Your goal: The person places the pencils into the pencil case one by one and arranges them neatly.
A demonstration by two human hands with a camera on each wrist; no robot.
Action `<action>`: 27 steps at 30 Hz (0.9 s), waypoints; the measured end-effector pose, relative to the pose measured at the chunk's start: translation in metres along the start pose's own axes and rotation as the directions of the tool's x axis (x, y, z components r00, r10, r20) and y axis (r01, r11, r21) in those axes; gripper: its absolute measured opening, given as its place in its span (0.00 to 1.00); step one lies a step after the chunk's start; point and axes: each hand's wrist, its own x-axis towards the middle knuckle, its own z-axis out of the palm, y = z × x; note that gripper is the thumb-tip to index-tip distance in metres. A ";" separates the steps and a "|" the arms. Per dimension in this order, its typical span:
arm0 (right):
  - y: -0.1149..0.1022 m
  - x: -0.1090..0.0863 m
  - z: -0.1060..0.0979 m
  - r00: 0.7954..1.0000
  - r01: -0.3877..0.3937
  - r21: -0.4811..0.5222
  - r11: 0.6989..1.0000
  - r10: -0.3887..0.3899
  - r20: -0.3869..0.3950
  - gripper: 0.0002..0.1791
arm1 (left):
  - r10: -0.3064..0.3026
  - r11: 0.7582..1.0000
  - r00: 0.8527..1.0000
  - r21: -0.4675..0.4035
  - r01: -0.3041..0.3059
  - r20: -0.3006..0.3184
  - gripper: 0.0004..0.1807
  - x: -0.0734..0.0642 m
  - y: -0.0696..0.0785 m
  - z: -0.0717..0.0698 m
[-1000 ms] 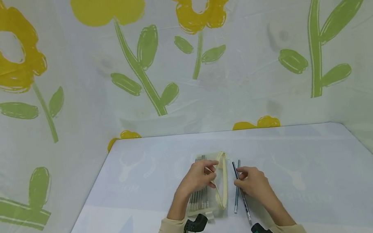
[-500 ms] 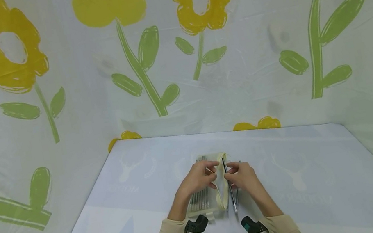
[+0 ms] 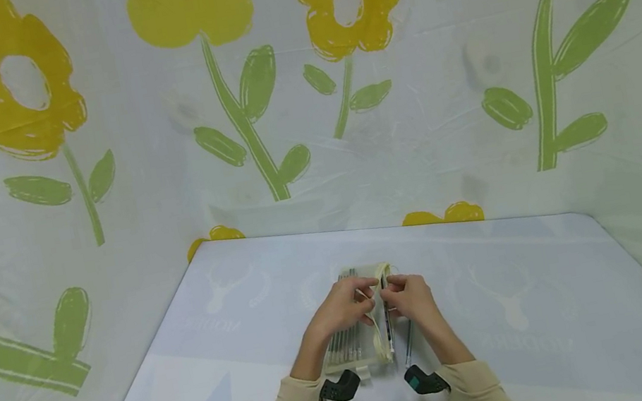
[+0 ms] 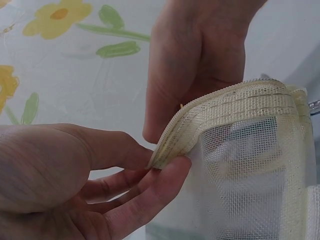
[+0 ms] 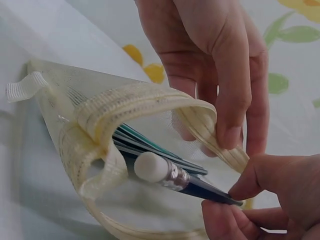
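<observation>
Fingers (image 4: 165, 185) of the left hand (image 3: 342, 305) pinch the zipper edge of a mesh pouch (image 3: 361, 326), thumb above and fingertips below, holding its mouth wide. The right hand (image 3: 409, 297) grips a dark pencil (image 5: 182, 181) between thumb and curled fingers; its white eraser end already sits inside the mouth, beside the coloured pencils lying in there. Both hands meet at the far end of the pouch, nearly touching.

The pouch lies lengthwise on a pale blue-white table (image 3: 503, 283) printed with faint deer heads. A cloth (image 3: 157, 150) with big yellow flowers and green stems hangs behind and to both sides, closing the table in like a booth.

Count: one pouch; one pencil in the right hand; one more pencil (image 3: 409, 346) lying loose on the table just right of the pouch, under the right wrist. Several pencils show through the mesh in a row, too close together to number surely. Two hands, both in beige sleeves, each wrist carrying a small black camera mount (image 3: 339, 389).
</observation>
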 end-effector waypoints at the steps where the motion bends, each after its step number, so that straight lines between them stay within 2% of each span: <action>1: 0.000 0.000 0.001 1.000 -0.003 0.010 1.000 0.003 -0.002 0.28 | 0.004 1.000 1.000 -0.001 -0.004 -0.001 0.23 0.000 0.000 0.000; 6: 0.001 0.000 0.003 1.000 -0.016 0.036 0.999 0.016 -0.006 0.29 | 0.011 1.000 1.000 0.002 -0.011 -0.004 0.23 0.000 0.000 0.000; 12: 0.001 0.000 0.005 1.000 -0.022 0.023 1.000 0.022 -0.004 0.29 | 0.007 1.000 1.000 0.012 -0.007 0.002 0.24 0.000 0.000 -0.001; 19: -0.001 -0.002 0.006 0.998 -0.048 0.089 0.995 0.045 0.035 0.27 | 0.015 1.000 1.000 0.019 -0.015 -0.008 0.23 -0.001 0.001 -0.002; 27: 0.002 -0.006 0.002 0.999 -0.024 0.041 0.999 0.022 0.044 0.25 | 0.018 1.000 1.000 0.013 -0.018 -0.011 0.23 -0.001 0.001 -0.002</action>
